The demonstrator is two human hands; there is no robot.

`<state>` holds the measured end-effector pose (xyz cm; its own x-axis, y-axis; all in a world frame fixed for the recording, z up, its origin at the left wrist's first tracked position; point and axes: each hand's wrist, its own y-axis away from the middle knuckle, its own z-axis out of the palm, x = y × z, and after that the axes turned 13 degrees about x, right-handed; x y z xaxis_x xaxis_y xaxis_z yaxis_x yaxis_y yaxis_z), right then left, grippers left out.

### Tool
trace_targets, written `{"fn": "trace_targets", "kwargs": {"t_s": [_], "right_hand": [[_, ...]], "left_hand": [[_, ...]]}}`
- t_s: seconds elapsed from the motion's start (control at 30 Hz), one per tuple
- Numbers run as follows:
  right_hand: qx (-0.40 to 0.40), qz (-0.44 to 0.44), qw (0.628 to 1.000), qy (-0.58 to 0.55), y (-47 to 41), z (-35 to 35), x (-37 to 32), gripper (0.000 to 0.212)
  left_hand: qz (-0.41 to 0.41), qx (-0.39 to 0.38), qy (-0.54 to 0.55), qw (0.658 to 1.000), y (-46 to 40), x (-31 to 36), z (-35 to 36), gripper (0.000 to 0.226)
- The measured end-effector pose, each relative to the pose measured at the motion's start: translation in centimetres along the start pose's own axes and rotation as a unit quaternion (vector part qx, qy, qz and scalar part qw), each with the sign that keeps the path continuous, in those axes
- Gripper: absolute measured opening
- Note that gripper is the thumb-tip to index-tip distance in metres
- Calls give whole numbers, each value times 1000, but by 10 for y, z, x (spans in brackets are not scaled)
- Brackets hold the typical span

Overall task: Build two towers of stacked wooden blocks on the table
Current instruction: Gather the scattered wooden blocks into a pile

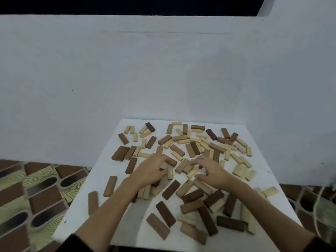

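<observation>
Dozens of wooden blocks (189, 150), light and dark, lie flat across a white tabletop (101, 171) against a pale wall (127, 70), patterned floor (36, 193) beside, long axes pointing every way. Left hand (151, 170) curls round a dark block (171, 161) mid-table; right hand (211, 171) rests on pale blocks, its grip unclear.
</observation>
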<state>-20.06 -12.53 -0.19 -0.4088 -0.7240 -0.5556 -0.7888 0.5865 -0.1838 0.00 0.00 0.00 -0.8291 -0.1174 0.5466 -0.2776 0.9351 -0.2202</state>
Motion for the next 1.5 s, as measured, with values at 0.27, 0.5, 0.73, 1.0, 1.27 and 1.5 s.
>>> {"fn": "trace_targets", "kwargs": {"t_s": [0.27, 0.5, 0.73, 1.0, 1.27, 1.5], "right_hand": [[-203, -27, 962, 180, 17, 24, -6, 96], [-172, -44, 959, 220, 9, 38, -3, 79], [-155, -48, 965, 204, 7, 40, 3, 68], [-124, -75, 973, 182, 8, 40, 7, 67], [-94, -24, 987, 129, 6, 28, 15, 69], [-57, 37, 992, 104, -21, 9, 24, 75]], "left_hand": [[-35, -59, -117, 991, 32, -8, 36, 63], [-28, -13, -195, 980, 31, -6, 51, 60], [-29, 12, -170, 985, 30, -10, 59, 48], [-84, 63, -113, 988, 33, -15, 65, 65], [-125, 106, -14, 986, 34, -13, 62, 85], [-102, 164, 27, 981, 19, -5, 46, 88]]}}
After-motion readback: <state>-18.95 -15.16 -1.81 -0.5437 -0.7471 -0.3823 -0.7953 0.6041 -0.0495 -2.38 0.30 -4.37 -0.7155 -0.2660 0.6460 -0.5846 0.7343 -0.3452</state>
